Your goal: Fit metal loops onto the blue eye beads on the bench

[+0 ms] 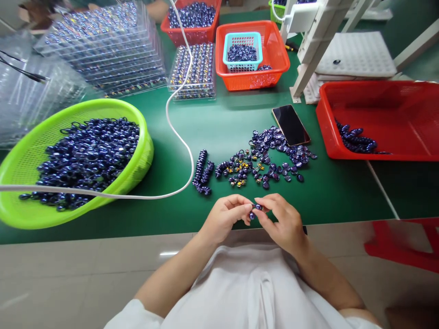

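Pinching blue pieces (258, 207) at the table's (164, 214) near edge, left hand (224, 217) and right hand (283, 221) seem midway, a loose heap (270, 137) remaining.

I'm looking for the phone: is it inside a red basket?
No, the phone lies on the green table next to the loose dark pieces.

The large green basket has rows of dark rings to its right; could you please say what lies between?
In the head view, a white cable curves over green tabletop between the basket and the ring rows.
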Motion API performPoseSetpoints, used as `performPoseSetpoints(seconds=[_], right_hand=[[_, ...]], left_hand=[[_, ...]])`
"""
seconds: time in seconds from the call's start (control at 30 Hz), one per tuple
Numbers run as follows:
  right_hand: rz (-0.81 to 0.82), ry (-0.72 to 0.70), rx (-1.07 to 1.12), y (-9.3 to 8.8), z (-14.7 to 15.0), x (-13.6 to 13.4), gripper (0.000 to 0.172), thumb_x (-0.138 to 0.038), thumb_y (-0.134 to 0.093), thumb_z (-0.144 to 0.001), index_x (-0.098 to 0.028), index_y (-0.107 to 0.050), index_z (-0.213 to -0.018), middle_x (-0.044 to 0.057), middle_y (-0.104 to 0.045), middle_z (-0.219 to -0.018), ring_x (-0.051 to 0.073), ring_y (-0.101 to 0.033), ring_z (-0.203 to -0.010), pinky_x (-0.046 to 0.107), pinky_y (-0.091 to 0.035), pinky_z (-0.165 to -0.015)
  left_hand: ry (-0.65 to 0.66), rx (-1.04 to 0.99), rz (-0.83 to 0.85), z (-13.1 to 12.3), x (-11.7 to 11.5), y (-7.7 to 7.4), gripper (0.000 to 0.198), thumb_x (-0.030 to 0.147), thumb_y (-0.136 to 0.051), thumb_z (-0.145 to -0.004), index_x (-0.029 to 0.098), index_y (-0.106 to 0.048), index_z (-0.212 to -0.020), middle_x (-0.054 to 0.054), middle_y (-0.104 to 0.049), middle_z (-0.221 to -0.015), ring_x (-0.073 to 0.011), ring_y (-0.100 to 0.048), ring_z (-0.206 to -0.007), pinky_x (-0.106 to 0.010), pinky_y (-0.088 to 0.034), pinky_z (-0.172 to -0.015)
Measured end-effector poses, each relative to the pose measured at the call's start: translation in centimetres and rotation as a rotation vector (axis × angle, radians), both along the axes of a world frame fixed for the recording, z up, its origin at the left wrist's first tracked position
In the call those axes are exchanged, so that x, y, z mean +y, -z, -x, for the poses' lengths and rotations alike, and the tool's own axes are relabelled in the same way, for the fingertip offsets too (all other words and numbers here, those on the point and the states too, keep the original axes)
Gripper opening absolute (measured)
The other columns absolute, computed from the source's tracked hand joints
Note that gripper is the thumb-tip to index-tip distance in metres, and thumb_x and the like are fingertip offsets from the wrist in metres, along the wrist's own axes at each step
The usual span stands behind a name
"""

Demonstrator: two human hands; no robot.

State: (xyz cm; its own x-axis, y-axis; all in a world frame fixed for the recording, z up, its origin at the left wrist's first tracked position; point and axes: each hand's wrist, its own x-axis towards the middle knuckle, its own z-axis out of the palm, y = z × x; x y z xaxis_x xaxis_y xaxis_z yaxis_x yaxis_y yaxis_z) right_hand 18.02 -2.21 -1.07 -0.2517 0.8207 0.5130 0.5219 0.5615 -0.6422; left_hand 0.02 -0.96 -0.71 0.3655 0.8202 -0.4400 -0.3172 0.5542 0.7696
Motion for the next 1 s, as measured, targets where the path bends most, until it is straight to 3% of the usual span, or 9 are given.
performPoseSetpoints(seconds=[0.17, 0.27, 0.43, 0.57, 0.7, 1.0], right_hand=[[0.032, -0.085, -0.048, -0.1, -0.5, 0.2, 0.02, -0.017, -0.057, -0.095, -0.019, -0.06, -0.114, 0.008, -0.069, -0.09, 0.019, -0.067, -0.081, 0.031, -0.056, -0.069], [0.024, -0.105, -0.107, 0.1, -0.9, 0.2, 0.016, -0.017, -0.054, -0.096, -0.019, -0.059, -0.111, 0.008, -0.069, -0.088, 0.019, -0.066, -0.078, 0.03, -0.054, -0.066], [-0.043, -0.119, -0.185, 0.7, -1.0, 0.0, 0.012, -0.017, -0.054, -0.095, -0.017, -0.058, -0.106, 0.007, -0.069, -0.08, 0.018, -0.063, -0.067, 0.03, -0.05, -0.061], [-0.115, -0.128, -0.209, 0.9, -1.0, -0.1, 0.01, -0.016, -0.053, -0.094, -0.016, -0.058, -0.103, 0.005, -0.066, -0.072, 0.017, -0.06, -0.061, 0.03, -0.046, -0.056], [-0.142, -0.155, -0.197, 1.1, -0.8, -0.2, 0.01, -0.016, -0.051, -0.094, -0.017, -0.058, -0.102, 0.003, -0.063, -0.069, 0.016, -0.057, -0.058, 0.03, -0.044, -0.054], [-0.142, -0.142, -0.142, 2.0, 0.1, -0.4, 0.014, -0.014, -0.052, -0.093, -0.016, -0.056, -0.106, 0.004, -0.063, -0.07, 0.017, -0.058, -0.058, 0.03, -0.046, -0.054]], left_hand=[[0.033, -0.022, 0.037, 0.0, -0.2, 0.1, 0.017, 0.026, -0.077, -0.08, 0.011, -0.07, -0.082, -0.002, -0.068, -0.066, -0.0089, -0.061, -0.058, -0.021, -0.051, -0.061], [0.022, -0.003, -0.03, -0.1, -0.3, -0.4, 0.021, 0.027, -0.077, -0.081, 0.013, -0.07, -0.095, -0.003, -0.07, -0.079, -0.0108, -0.065, -0.067, -0.024, -0.054, -0.067], [0.094, 0.054, -0.187, -0.2, -0.7, -0.6, 0.052, 0.022, -0.085, -0.071, 0.02, -0.066, -0.119, -0.007, -0.065, -0.105, -0.0171, -0.064, -0.091, -0.029, -0.057, -0.079], [0.154, 0.167, -0.259, -0.3, -1.1, 0.0, 0.047, 0.028, -0.083, -0.074, 0.016, -0.069, -0.117, -0.01, -0.067, -0.106, -0.0205, -0.065, -0.096, -0.034, -0.055, -0.087], [0.18, 0.148, -0.247, -0.2, -1.2, 0.2, 0.04, 0.029, -0.081, -0.076, 0.015, -0.069, -0.112, -0.008, -0.07, -0.099, -0.0191, -0.065, -0.09, -0.032, -0.053, -0.085], [0.119, 0.081, -0.138, 0.0, -1.2, 0.1, 0.035, 0.024, -0.084, -0.073, 0.015, -0.072, -0.105, -0.007, -0.072, -0.096, -0.0171, -0.066, -0.087, -0.03, -0.054, -0.083]])
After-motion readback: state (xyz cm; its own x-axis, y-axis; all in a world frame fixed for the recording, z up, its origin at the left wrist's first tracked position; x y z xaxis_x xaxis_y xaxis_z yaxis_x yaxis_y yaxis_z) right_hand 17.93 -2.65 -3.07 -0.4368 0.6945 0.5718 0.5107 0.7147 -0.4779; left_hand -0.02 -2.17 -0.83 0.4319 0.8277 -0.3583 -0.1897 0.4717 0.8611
